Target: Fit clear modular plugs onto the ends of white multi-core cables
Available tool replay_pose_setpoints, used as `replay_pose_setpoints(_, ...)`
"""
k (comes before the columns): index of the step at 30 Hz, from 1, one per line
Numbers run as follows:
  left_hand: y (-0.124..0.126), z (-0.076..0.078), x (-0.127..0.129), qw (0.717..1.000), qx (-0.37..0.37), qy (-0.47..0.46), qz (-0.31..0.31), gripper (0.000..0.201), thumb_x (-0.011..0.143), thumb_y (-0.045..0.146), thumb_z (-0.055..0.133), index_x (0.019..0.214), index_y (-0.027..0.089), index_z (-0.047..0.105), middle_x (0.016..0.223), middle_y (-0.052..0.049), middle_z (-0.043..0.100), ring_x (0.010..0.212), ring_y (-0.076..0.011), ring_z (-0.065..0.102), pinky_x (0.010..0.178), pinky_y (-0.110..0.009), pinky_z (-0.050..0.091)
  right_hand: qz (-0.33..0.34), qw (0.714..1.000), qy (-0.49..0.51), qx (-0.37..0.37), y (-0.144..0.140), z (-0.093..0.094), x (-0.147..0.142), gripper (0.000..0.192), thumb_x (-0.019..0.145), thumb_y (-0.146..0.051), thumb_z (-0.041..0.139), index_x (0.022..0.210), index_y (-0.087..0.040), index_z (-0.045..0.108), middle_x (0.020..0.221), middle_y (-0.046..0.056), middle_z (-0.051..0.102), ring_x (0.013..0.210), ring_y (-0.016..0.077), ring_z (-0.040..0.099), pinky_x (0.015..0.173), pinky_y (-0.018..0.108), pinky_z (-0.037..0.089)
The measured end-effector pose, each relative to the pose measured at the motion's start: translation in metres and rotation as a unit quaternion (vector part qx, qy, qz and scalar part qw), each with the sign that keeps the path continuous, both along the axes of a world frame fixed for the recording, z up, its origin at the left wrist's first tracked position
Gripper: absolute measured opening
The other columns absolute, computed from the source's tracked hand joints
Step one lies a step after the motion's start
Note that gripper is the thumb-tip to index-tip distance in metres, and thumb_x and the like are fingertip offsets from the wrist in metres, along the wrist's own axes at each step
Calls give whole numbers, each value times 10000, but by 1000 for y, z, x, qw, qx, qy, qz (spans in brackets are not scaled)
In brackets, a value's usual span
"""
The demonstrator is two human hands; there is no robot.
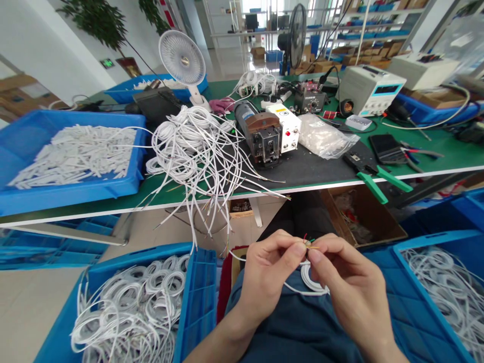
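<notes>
Step in hand: the thin coloured wires [310,241] at the stripped end of a white cable [308,280] were being sorted or spread apart, judging by the grip; the strands were too fine to tell which was being separated.
Cable position: it looped over the person's lap, just below both hands, its end raised between the fingertips.
Left hand [266,275]: thumb and forefinger pressed together, pinching the cable end from the left; remaining fingers curled, wrist low, palm turned inward.
Right hand [351,282]: thumb and forefinger pinching the wire tips from the right, fingertips nearly touching those of the left; back of hand towards the camera.
Next move, as a judgement: a fine, steady pull on a single strand, with the left pinch holding the sheath firm.
Surroundings: blue bin of coiled cables [132,307] to the lower left, cable pile [196,151] and crimping machine [262,133] on the green bench [446,151] beyond.
</notes>
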State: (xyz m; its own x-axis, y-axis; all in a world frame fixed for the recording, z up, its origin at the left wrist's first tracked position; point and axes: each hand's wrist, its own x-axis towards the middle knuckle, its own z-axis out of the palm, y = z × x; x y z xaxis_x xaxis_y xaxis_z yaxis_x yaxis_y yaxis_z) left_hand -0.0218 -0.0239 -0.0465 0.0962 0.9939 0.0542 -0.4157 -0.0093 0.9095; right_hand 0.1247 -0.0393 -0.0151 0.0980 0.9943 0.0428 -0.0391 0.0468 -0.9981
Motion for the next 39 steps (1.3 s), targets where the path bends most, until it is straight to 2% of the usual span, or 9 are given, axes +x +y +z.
replay_pose_setpoints(3,2,-3,-2,1000,-14,-5,-20,112,1010,270,788,1022,224,889,986,-68,776,900,-189,707,805,-288,577,2,1000,-13,5,1,0,2,130,976,-306,802,867,-242,772,833,9,674,623,135,572,539,255,446)
replay_pose_setpoints(15,3,-2,-4,1000,-9,10,-19,106,1013,254,790,1051,237,887,988,-55,780,902,-169,708,820,-267,570,15,1000,-23,-14,3,-6,6,103,1006,-317,791,921,-263,768,884,-9,668,666,117,548,576,234,443)
replay_pose_setpoints(20,2,-1,-6,1000,-1,26,-17,132,1018,283,781,1076,227,886,1009,-72,775,921,-193,719,793,-278,581,11,1000,-27,-12,2,-7,7,102,1003,-310,789,922,-251,769,897,7,681,689,134,567,589,245,459)
replay_pose_setpoints(27,3,3,-7,999,-8,11,-40,128,1041,258,753,1107,259,863,1063,-45,777,961,-169,705,868,-265,565,19,999,-48,3,3,-4,7,117,1012,-303,775,904,-258,768,861,-4,679,703,134,594,591,233,451)
replay_pose_setpoints(33,4,7,-10,998,-7,41,-46,105,1052,262,740,1030,213,830,966,-21,731,889,-134,634,813,-222,502,27,997,-68,17,3,-2,9,118,1014,-297,768,903,-259,759,860,-10,674,733,137,608,631,233,474)
replay_pose_setpoints(39,3,7,-6,999,-12,12,-31,118,1047,263,740,1002,187,819,950,-28,722,877,-148,636,818,-239,509,27,990,-130,55,3,-3,6,147,1011,-216,736,870,-249,711,817,-14,660,734,149,591,641,261,468)
